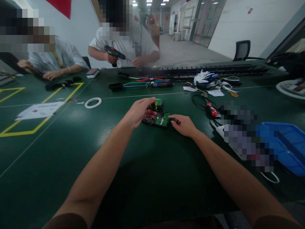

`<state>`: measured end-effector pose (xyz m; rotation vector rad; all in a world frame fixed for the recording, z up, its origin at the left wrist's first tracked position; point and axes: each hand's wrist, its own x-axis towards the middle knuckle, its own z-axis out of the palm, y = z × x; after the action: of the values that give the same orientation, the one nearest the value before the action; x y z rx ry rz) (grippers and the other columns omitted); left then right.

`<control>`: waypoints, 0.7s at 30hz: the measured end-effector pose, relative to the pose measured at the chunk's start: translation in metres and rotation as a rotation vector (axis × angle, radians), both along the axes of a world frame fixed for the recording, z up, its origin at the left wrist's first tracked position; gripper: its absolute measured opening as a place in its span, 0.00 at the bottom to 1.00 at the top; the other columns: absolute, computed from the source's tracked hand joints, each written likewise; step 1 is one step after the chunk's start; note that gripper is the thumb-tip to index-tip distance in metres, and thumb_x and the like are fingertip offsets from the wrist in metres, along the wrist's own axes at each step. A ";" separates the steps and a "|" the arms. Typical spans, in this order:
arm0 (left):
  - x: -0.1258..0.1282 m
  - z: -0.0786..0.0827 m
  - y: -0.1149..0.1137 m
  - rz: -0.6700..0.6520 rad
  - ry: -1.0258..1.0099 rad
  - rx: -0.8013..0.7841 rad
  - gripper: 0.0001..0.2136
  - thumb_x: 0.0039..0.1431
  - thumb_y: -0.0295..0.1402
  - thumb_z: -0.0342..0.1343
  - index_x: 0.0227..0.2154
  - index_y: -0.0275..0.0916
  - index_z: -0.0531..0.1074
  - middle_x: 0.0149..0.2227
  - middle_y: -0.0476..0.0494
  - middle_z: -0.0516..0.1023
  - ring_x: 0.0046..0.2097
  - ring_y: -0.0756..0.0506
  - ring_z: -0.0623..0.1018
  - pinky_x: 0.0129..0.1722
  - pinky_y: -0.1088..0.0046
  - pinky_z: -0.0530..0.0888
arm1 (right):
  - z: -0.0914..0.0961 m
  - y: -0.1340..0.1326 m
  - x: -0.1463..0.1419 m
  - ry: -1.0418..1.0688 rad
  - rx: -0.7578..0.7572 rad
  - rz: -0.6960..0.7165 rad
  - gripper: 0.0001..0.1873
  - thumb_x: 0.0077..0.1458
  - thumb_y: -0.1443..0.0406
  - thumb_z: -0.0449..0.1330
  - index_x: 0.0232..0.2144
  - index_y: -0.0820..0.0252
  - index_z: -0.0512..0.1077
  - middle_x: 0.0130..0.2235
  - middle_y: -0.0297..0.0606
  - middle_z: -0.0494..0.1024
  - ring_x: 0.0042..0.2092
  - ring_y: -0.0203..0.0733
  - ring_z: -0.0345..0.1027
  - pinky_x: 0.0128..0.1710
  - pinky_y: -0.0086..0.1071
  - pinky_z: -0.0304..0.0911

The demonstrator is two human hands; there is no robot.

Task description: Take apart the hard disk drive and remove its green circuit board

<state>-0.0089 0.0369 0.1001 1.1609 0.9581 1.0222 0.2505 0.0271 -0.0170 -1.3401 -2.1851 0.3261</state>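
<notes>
A hard drive (163, 121) with a green circuit board and a dark metal body lies flat on the green table in front of me. Just behind it is a smaller green board piece with a yellow patch (159, 103). My left hand (140, 112) has its fingers closed on that piece, over the drive's left part; the fingers hide much of it. From the right, my right hand (183, 125) reaches the drive's right edge with an outstretched index fingertip. Its other fingers are loosely bent, with nothing seen in them.
A white tape ring (93, 103) lies left. Wire bundles (152, 84) and gloves (206, 78) lie across the back. A red-handled screwdriver (211, 109) and a blue tray (283, 146) are right. Opposite, a person holds a power drill (114, 52); another sits left.
</notes>
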 end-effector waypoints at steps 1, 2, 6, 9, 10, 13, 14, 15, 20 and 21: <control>0.000 0.000 0.000 -0.007 0.004 0.002 0.14 0.61 0.43 0.62 0.39 0.35 0.76 0.43 0.35 0.79 0.30 0.48 0.80 0.26 0.75 0.75 | 0.000 0.000 0.000 -0.002 0.000 0.002 0.18 0.65 0.62 0.59 0.56 0.50 0.75 0.37 0.35 0.79 0.34 0.40 0.69 0.38 0.36 0.64; 0.000 0.001 -0.001 -0.015 0.010 0.000 0.15 0.61 0.43 0.62 0.40 0.35 0.76 0.43 0.35 0.79 0.30 0.48 0.80 0.25 0.75 0.75 | 0.000 0.000 0.000 -0.004 0.001 0.005 0.18 0.65 0.62 0.59 0.56 0.51 0.75 0.37 0.35 0.79 0.34 0.40 0.69 0.38 0.36 0.64; 0.000 0.002 -0.001 -0.031 0.025 -0.018 0.16 0.62 0.43 0.61 0.43 0.35 0.75 0.44 0.34 0.79 0.30 0.47 0.81 0.24 0.74 0.75 | 0.001 0.000 -0.001 -0.005 0.002 0.004 0.18 0.65 0.62 0.59 0.56 0.51 0.75 0.36 0.35 0.79 0.34 0.41 0.69 0.39 0.36 0.64; 0.001 0.003 -0.001 -0.060 0.020 -0.050 0.16 0.62 0.42 0.60 0.44 0.35 0.74 0.44 0.33 0.80 0.30 0.46 0.82 0.24 0.73 0.76 | 0.002 0.000 -0.001 -0.001 -0.003 0.002 0.18 0.65 0.62 0.59 0.56 0.51 0.75 0.36 0.35 0.79 0.35 0.41 0.70 0.39 0.36 0.64; 0.002 0.004 -0.002 -0.073 0.016 -0.060 0.15 0.62 0.42 0.60 0.44 0.34 0.74 0.44 0.33 0.80 0.29 0.46 0.82 0.24 0.73 0.76 | 0.002 -0.001 -0.001 -0.001 -0.004 0.002 0.18 0.65 0.62 0.59 0.56 0.51 0.75 0.36 0.35 0.79 0.35 0.41 0.70 0.39 0.36 0.64; 0.003 0.004 -0.003 -0.099 -0.012 -0.084 0.14 0.62 0.41 0.58 0.43 0.34 0.73 0.45 0.32 0.81 0.31 0.44 0.83 0.26 0.71 0.78 | 0.003 -0.001 -0.002 -0.005 -0.002 0.005 0.18 0.65 0.62 0.59 0.56 0.52 0.75 0.37 0.36 0.80 0.35 0.41 0.70 0.39 0.37 0.64; 0.003 0.004 -0.003 -0.097 -0.029 -0.090 0.14 0.63 0.40 0.58 0.43 0.34 0.73 0.44 0.32 0.81 0.32 0.43 0.83 0.28 0.70 0.79 | 0.003 -0.001 -0.002 -0.004 0.000 0.007 0.18 0.65 0.62 0.59 0.56 0.52 0.75 0.37 0.36 0.80 0.35 0.41 0.69 0.39 0.37 0.64; 0.002 0.004 -0.003 -0.089 -0.046 -0.095 0.13 0.63 0.40 0.57 0.42 0.34 0.72 0.44 0.32 0.82 0.34 0.42 0.84 0.29 0.69 0.79 | 0.003 -0.001 -0.002 -0.003 0.001 0.006 0.18 0.65 0.62 0.59 0.55 0.52 0.75 0.37 0.36 0.80 0.34 0.40 0.69 0.39 0.36 0.64; 0.001 0.004 -0.001 -0.037 -0.049 -0.110 0.14 0.65 0.41 0.53 0.40 0.33 0.74 0.42 0.31 0.82 0.36 0.43 0.83 0.32 0.71 0.79 | 0.002 -0.001 -0.001 0.005 0.000 0.004 0.17 0.65 0.62 0.59 0.55 0.51 0.75 0.37 0.35 0.79 0.34 0.40 0.69 0.38 0.36 0.63; 0.001 0.004 -0.001 -0.037 -0.043 -0.106 0.15 0.66 0.42 0.54 0.40 0.33 0.74 0.42 0.31 0.82 0.35 0.44 0.83 0.31 0.71 0.79 | 0.001 -0.001 -0.001 0.005 0.000 0.006 0.17 0.65 0.63 0.59 0.55 0.51 0.75 0.37 0.35 0.79 0.34 0.40 0.69 0.38 0.36 0.63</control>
<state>-0.0075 0.0360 0.1037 1.0615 0.9423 0.9515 0.2493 0.0261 -0.0156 -1.3315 -2.1856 0.3307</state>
